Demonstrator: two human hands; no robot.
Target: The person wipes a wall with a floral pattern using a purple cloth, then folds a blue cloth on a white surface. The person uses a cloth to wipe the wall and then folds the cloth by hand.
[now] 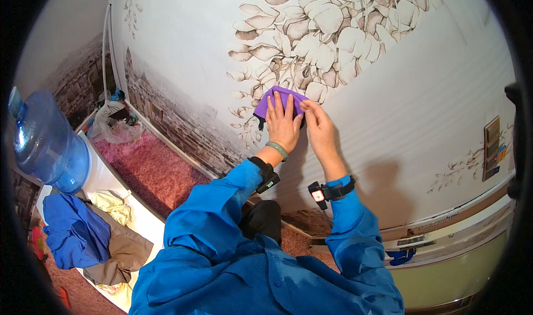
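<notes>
A purple cloth with black trim (266,102) lies against a wall papered with a flower print (329,19). My left hand (283,125) is laid flat on it, fingers slightly apart, pressing it to the wall. Its wrist carries a green bangle and a black strapped device. At the cloth's right edge, the thumb and fingertips of my right hand (318,125) pinch the fabric. A black strap with a small lit device (318,195) circles that wrist. Both palms are hidden, and so is the part of the cloth under my left hand.
On the left, a blue water-cooler bottle (50,144) stands on a white surface beside a heap of blue and brown clothes (79,231). Behind it are pink carpet (145,169), a plastic bag (120,132) and a white long-handled dustpan (109,107). A wall panel (491,148) is at right.
</notes>
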